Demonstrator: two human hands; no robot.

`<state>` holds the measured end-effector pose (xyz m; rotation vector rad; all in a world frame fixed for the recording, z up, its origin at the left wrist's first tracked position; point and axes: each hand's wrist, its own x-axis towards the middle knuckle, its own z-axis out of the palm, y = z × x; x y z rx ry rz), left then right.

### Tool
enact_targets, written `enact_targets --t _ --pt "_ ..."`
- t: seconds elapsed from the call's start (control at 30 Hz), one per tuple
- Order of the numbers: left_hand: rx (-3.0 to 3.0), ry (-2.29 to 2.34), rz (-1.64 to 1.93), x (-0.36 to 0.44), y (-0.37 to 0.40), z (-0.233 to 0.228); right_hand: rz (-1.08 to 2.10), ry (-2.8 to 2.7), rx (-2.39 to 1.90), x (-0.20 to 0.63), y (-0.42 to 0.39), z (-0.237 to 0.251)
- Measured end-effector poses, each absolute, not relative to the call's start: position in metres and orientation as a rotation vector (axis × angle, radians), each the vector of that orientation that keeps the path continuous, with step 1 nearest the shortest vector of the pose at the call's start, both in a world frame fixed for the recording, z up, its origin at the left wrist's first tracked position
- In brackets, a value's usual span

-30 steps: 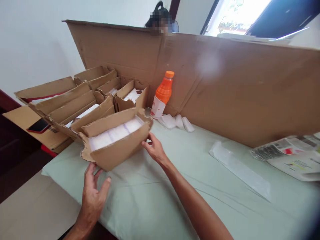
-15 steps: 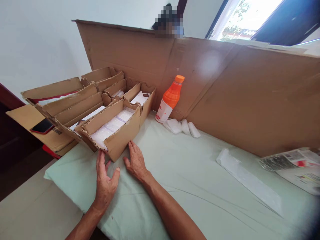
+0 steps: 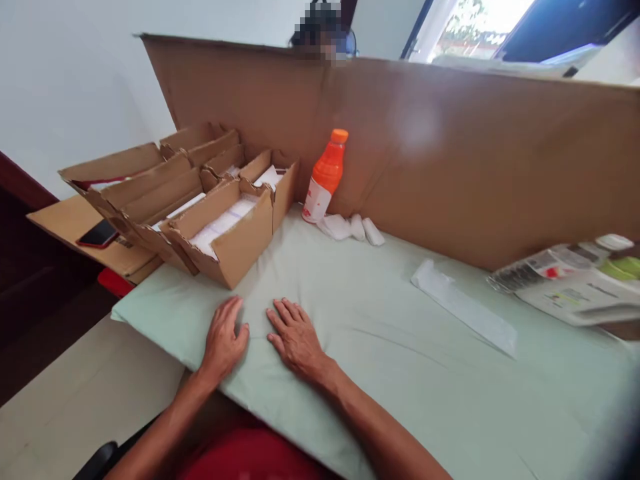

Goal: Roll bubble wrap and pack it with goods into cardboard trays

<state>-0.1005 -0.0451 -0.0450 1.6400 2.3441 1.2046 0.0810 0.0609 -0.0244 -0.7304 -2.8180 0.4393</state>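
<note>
My left hand (image 3: 223,341) rests near the front edge of the table, fingers stretched out and nothing in them. To its right my right hand (image 3: 296,339) lies flat on the pale green cloth (image 3: 370,307), fingers apart and holding nothing. Both hands are a little way from the near corner of an open cardboard box (image 3: 245,248). Inside that box is a row of white, plastic-wrapped pieces (image 3: 225,223). Several more cardboard compartments (image 3: 150,183) stand behind and left of it, with white items in some of them.
An orange bottle (image 3: 326,175) stands by the tall cardboard panel (image 3: 450,167), with small white rolls (image 3: 356,228) beside it. A clear plastic strip (image 3: 465,310) lies at centre right. Bottles (image 3: 575,283) lie far right. A phone (image 3: 97,234) rests on cardboard at left. Behind the panel is a person.
Both hands have come away from the cardboard box's near corner, back toward me onto the cloth. The camera view has shifted, showing more of the bottles at right.
</note>
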Motion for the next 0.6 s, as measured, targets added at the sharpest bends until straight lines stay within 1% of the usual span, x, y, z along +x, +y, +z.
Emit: enact_targets --t 0.17,0.27,0.37,0.5,0.6 --pt "1.764 2.313 1.027 -0.106 -0.046 -0.044 0.418 -2.771 -1.063 0.167 0.010 -0.024" --pt "1.785 2.311 0.961 -0.107 -0.047 -0.046 0.368 -2.723 -1.203 0.201 -0.027 -0.025" --pt "1.812 2.333 0.885 -0.106 -0.049 -0.044 0.312 -2.695 -1.264 0.213 -0.055 -0.027" --pt "1.893 2.329 0.772 -0.100 -0.056 -0.039 0.253 -2.663 -1.296 0.212 -0.067 -0.030" --pt "1.994 2.359 0.555 -0.093 -0.066 -0.036 0.224 -2.658 -1.298 0.211 -0.069 -0.029"
